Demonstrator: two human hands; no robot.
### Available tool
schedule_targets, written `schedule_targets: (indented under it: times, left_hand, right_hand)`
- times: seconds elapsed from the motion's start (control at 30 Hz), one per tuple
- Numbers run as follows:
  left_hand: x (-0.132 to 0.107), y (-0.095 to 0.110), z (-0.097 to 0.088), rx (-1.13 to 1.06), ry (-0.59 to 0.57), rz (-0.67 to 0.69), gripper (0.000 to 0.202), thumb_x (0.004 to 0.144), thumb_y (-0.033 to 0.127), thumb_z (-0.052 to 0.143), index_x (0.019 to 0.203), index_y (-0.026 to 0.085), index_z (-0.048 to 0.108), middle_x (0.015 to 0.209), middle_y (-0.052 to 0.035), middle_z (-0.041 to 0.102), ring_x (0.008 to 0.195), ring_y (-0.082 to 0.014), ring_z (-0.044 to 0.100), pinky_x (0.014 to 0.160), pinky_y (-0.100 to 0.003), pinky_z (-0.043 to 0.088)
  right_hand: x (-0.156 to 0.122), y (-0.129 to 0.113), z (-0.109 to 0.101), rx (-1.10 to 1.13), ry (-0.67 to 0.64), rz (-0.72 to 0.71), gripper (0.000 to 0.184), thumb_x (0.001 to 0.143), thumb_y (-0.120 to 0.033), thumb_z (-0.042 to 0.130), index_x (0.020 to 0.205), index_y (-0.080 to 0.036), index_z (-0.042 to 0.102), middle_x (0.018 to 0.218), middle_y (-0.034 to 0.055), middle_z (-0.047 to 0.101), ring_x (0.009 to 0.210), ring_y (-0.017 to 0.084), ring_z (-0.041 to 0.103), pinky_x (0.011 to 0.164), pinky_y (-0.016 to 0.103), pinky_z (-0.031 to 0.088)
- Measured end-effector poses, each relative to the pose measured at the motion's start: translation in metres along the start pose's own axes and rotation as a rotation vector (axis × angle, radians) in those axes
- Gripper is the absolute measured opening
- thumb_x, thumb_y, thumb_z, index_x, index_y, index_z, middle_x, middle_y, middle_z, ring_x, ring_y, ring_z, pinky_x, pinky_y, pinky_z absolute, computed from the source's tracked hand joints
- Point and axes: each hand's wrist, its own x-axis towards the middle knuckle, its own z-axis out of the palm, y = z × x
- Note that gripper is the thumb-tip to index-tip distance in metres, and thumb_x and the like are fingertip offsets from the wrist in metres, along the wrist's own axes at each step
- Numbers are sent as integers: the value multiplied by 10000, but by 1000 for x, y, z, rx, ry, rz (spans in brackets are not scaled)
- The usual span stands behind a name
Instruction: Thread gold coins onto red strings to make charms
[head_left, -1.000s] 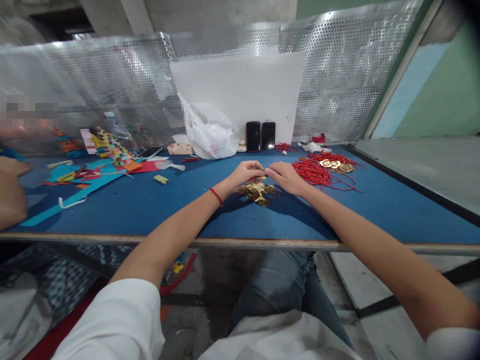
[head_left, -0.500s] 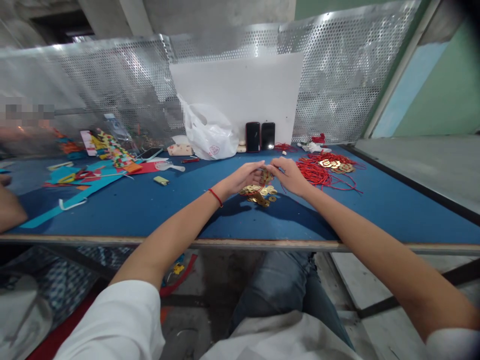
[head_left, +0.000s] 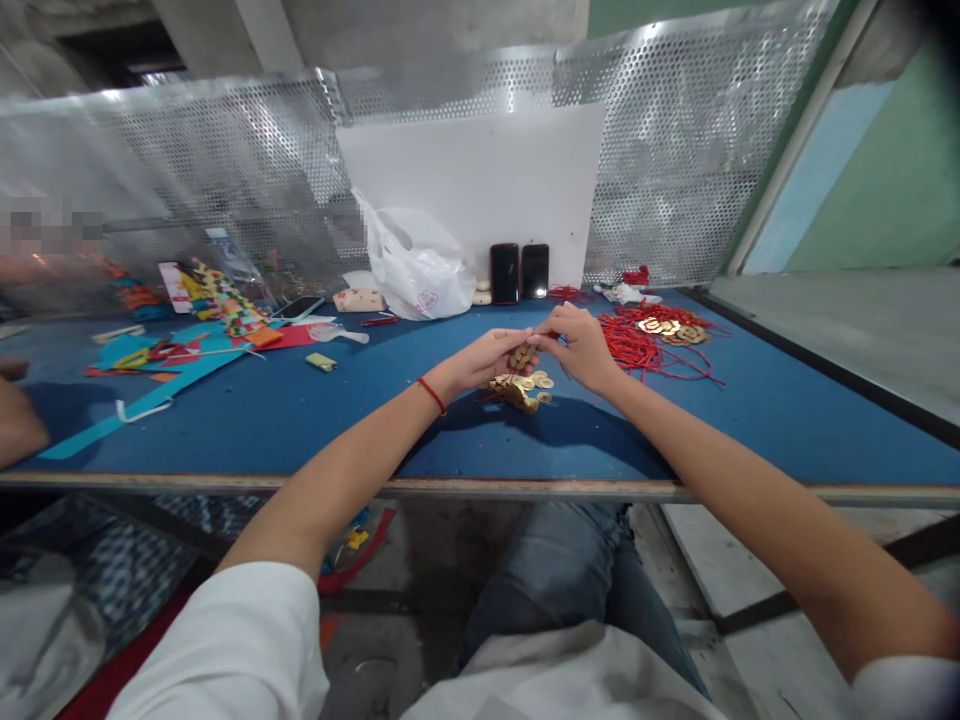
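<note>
My left hand and my right hand meet low over the blue tabletop. Between their fingertips stands a short row of gold coins on a red cord. The left fingers touch this row, and the right fingers pinch near its far end. Directly below lies a small heap of loose gold coins, partly shaded by my hands. A tangled bundle of red cord with more gold coins lies beyond my right hand. A red thread bracelet circles my left wrist.
Two phones and a white plastic bag stand against a white board at the back. Coloured paper scraps cover the left side, where a co-worker's hand rests. A perforated metal screen rises behind.
The coins between my hands now form a more upright row above the heap. My right hand has risen slightly, and the heap looks smaller and more spread than a second ago.
</note>
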Motion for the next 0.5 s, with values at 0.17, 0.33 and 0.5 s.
schedule_targets:
  times: [0.17, 0.33, 0.5]
  left_hand:
    - [0, 1, 0, 55, 5, 16, 307, 789, 434, 674, 789, 130, 631, 697, -26, 596, 604, -108, 568, 628, -256, 489]
    - [-1, 4, 3, 45, 74, 22, 249, 781, 369, 691, 795, 124, 646, 684, -24, 602, 588, -102, 560, 594, -239, 484]
    - [-1, 5, 2, -10, 144, -35, 242, 763, 332, 723, 800, 103, 651, 666, -31, 609, 557, -88, 557, 539, -200, 466]
  right_hand:
    - [-1, 2, 1, -30, -8, 15, 251, 876, -390, 563, 726, -237, 694, 722, 36, 613, 751, 202, 512, 777, 363, 354]
    - [-1, 5, 2, -52, 20, 22, 249, 872, -385, 572, 724, -225, 693, 726, 39, 608, 750, 199, 506, 756, 349, 339]
    - [-1, 8, 2, -98, 20, 49, 254, 870, -367, 575, 708, -202, 680, 721, 41, 610, 717, 182, 508, 724, 326, 323]
